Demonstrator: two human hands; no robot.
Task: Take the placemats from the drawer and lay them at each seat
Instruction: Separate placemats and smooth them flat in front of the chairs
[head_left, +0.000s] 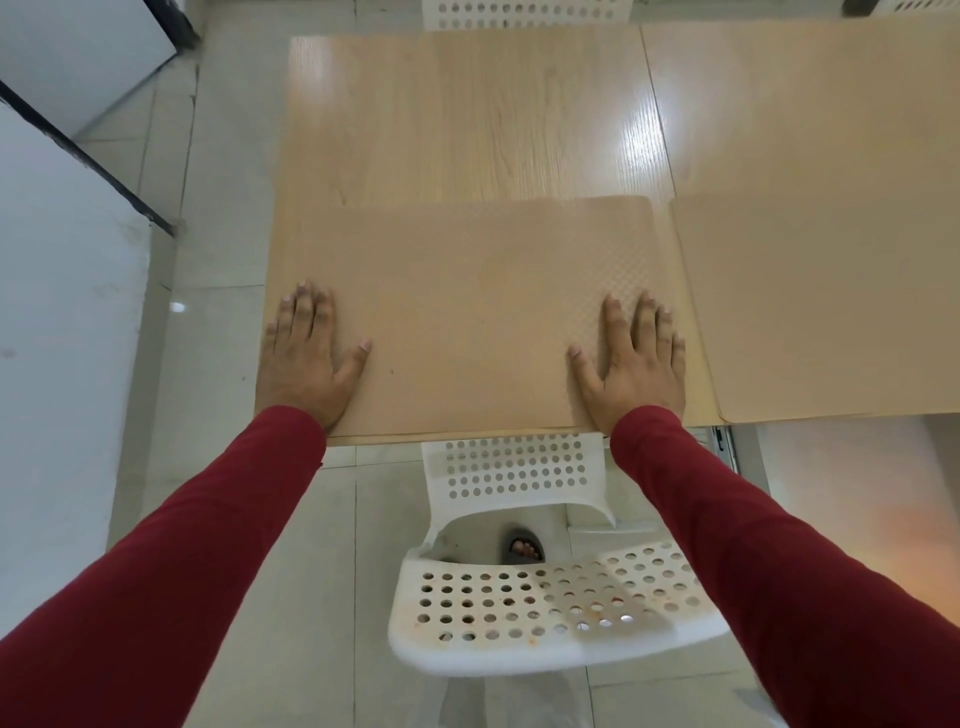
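While both hands lay flat with fingers straight, left hand (306, 358) and right hand (634, 364) pressed the placemat (467, 312) at its opposite ends, long axis running left-right along the table (467, 119) edge.

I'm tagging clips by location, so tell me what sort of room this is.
Probably a dining room or small canteen. Light wood tables stand pushed together, white plastic chairs are set at the seats, and tan placemats lie on the tables. The floor is pale tile.
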